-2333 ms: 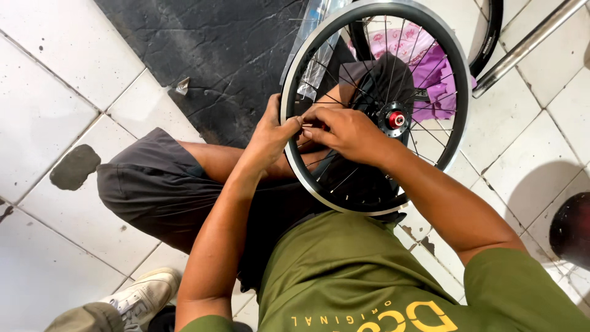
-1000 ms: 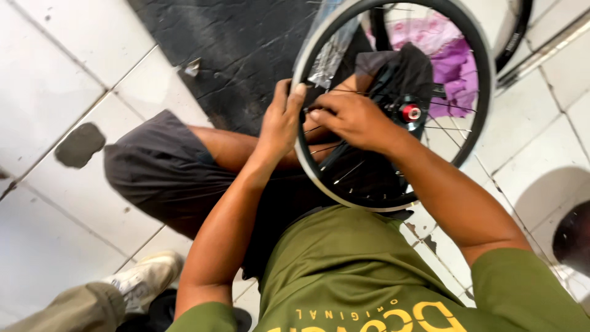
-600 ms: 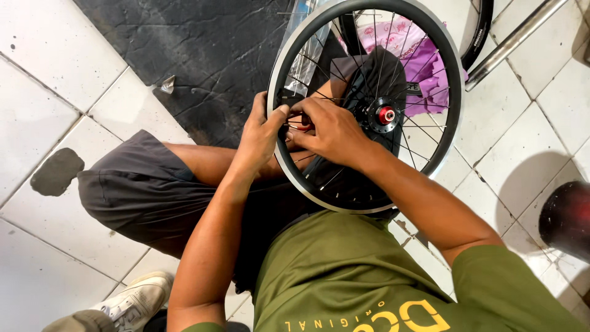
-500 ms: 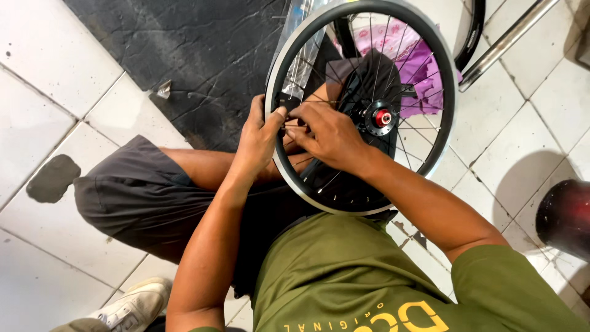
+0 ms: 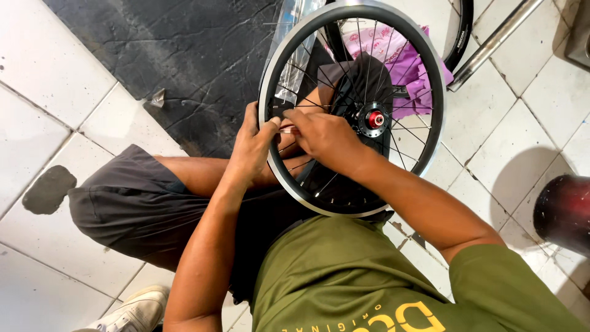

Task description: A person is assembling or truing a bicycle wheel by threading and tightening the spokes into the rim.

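Observation:
A small black spoked bicycle wheel (image 5: pixel 430 67) with a silver rim edge and a red hub (image 5: pixel 375 118) lies flat across my lap. My left hand (image 5: pixel 253 144) grips the rim on its left side, thumb pressed over the rim's inner edge. My right hand (image 5: pixel 326 136) rests over the spokes just inside the rim, fingertips pinched on a small part at the rim beside the left thumb. What the fingers pinch is too small to make out.
I sit on a white tiled floor (image 5: pixel 55 67) with grey shorts (image 5: pixel 123 203) and an olive shirt. A dark mat (image 5: pixel 178 49) lies ahead, a purple cloth (image 5: pixel 405 55) under the wheel, a metal tube (image 5: pixel 491 43) and tyre at upper right, a dark red round object (image 5: pixel 565 212) at right.
Both hands have stayed at the same spot on the rim's left side. The view has shifted slightly, and the wheel has turned a little in my lap.

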